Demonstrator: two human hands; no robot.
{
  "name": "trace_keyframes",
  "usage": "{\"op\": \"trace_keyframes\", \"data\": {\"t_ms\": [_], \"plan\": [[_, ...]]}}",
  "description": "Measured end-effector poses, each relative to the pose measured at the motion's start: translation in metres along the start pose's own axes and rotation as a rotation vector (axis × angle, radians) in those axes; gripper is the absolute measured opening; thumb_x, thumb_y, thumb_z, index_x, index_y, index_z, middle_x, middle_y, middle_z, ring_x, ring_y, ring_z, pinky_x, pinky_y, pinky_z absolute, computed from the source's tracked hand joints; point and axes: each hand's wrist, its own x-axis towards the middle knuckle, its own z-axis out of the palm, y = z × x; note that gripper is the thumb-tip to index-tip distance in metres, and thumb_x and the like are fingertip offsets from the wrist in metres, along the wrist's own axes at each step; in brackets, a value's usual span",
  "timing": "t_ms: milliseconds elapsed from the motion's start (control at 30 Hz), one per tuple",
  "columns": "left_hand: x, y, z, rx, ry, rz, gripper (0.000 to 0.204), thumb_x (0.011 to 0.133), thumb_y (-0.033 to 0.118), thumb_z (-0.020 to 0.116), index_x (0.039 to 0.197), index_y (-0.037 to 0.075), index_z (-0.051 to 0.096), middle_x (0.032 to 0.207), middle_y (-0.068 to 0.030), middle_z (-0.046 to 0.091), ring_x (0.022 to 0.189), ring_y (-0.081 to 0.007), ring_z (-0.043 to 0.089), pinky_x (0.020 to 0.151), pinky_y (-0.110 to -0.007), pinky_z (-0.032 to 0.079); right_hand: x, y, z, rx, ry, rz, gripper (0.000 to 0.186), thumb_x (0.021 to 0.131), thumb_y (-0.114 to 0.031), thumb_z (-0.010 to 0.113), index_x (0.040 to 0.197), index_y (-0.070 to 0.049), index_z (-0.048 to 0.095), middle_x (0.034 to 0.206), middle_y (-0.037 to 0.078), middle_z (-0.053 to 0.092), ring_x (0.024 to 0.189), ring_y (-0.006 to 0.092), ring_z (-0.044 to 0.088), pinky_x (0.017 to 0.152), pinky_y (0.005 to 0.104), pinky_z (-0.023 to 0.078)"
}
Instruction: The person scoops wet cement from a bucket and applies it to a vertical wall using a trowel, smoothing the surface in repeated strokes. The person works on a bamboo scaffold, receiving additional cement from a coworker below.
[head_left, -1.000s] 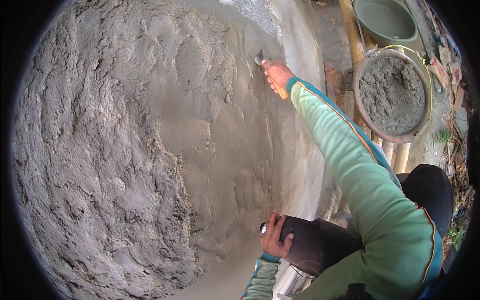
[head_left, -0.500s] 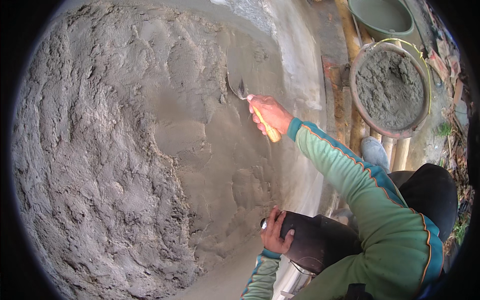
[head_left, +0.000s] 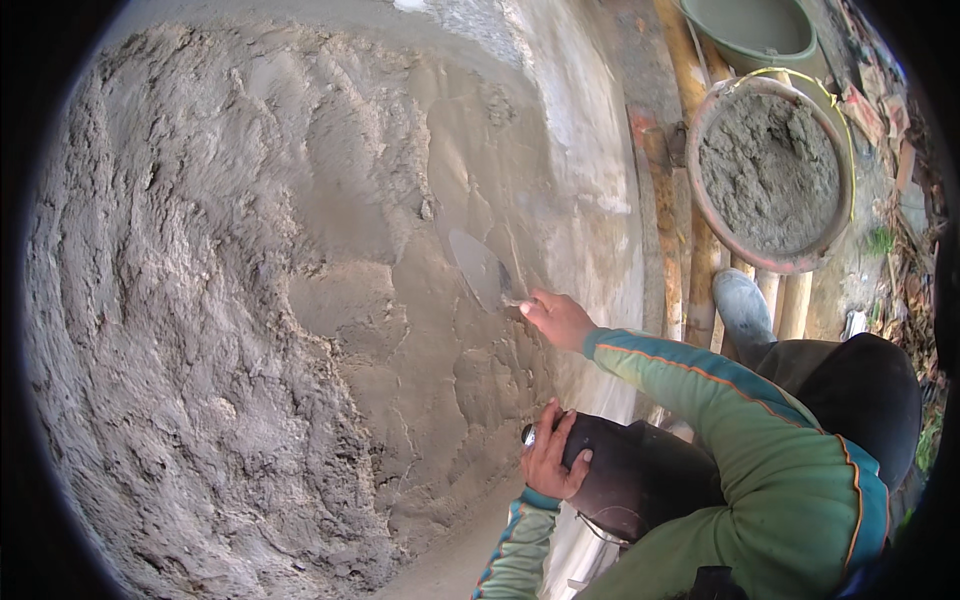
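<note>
My right hand (head_left: 560, 318) is closed around a trowel; its handle is mostly hidden by the hand. The trowel's pointed metal blade (head_left: 478, 265) lies against the smoother band of wet grey mortar (head_left: 420, 330). Lower down, my left hand (head_left: 553, 458) rests with fingers spread on my dark-clad knee (head_left: 640, 470). A small shiny round piece (head_left: 528, 435) shows beside those fingers, and I cannot make out what it belongs to. Rough, lumpy mortar (head_left: 190, 330) covers the wide area to the left.
At the upper right, a round tub of grey mortar (head_left: 770, 165) with a yellow cord at its rim stands on bamboo poles (head_left: 690, 240). Behind it is a green basin (head_left: 755, 30) of greyish liquid. A grey boot (head_left: 743, 305) is below the tub; litter lines the right edge.
My right hand and the trowel have moved down and slightly right along the mortar, and the handle has turned out of sight. My left hand stays on the knee. The view has shifted slightly.
</note>
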Motion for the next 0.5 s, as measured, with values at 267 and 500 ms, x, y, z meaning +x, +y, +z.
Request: {"op": "trace_keyframes", "data": {"t_ms": [267, 500], "plan": [[-0.033, -0.004, 0.003, -0.064, 0.112, -0.022, 0.062, 0.081, 0.028, 0.075, 0.137, 0.001, 0.068, 0.145, -0.0295, 0.059, 0.118, -0.048, 0.069, 0.097, -0.049, 0.058, 0.166, -0.045, -0.122, 0.338, 0.04, -0.099, 0.029, 0.091, -0.028, 0.083, 0.096, -0.007, 0.062, 0.064, -0.002, 0.051, 0.049, 0.0099, 0.046, 0.045, 0.0309, 0.037], [-0.054, 0.0, 0.005, -0.057, 0.168, -0.055, 0.06, 0.082, 0.028, 0.076, 0.134, -0.002, 0.07, 0.147, -0.0319, 0.057, 0.121, -0.0484, 0.068, 0.101, -0.048, 0.057, 0.194, -0.007, -0.142, -0.27, -0.227, -0.205, 0.026, 0.09, -0.024, 0.077, 0.097, -0.003, 0.064, 0.07, 0.004, 0.058, 0.06, 0.0161, 0.057, 0.058, 0.0371, 0.045]]}}
